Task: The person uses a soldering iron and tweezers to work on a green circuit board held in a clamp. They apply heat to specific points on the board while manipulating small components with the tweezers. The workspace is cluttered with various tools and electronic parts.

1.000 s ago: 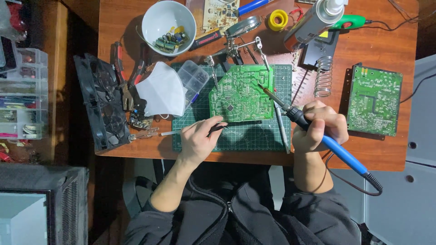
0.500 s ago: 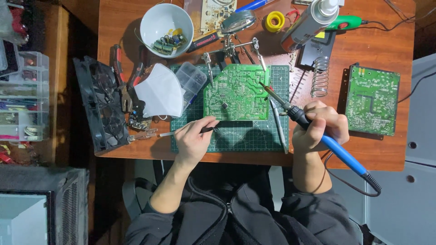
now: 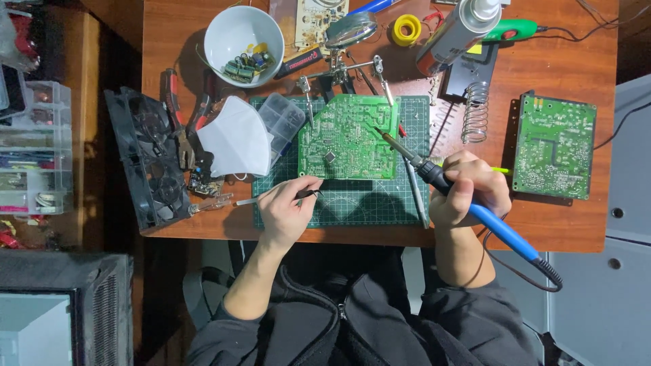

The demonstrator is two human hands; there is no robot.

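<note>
Not much has changed since the earlier shot: the left hand (image 3: 285, 210) has slid a bit toward the board, fingers still pinching a thin tool (image 3: 271, 198) lying flat on the gridded green mat (image 3: 366, 203). The right hand (image 3: 469, 188) is staying wrapped tight around the blue-handled soldering iron (image 3: 468, 203), its metal tip touching the right edge of the green circuit board (image 3: 346, 139), which is sitting mid-mat in clips. A white bowl (image 3: 244, 37) is sitting far left, and a second board (image 3: 554, 146) at right.
</note>
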